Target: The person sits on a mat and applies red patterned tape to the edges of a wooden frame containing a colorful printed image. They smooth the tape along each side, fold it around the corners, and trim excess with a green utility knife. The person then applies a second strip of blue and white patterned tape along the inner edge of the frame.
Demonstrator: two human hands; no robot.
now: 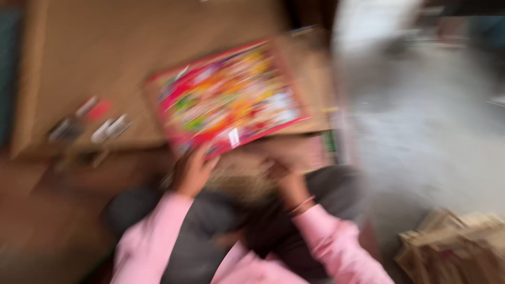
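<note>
The view is heavily blurred. A flat, colourful box [229, 97] with a red border lies tilted on a brown cardboard surface [121, 47]. My left hand [193, 171], in a pink sleeve, grips the box's near edge. My right hand [284, 176], with a thin band at the wrist, sits just under the box's near right corner; whether it holds the box is too blurred to tell. My lap in dark clothing shows below the hands.
Several small objects [92, 126], red, white and dark, lie on the cardboard to the left. A grey floor [421, 121] spreads to the right. Brown paper or cardboard pieces [452, 244] are piled at the bottom right.
</note>
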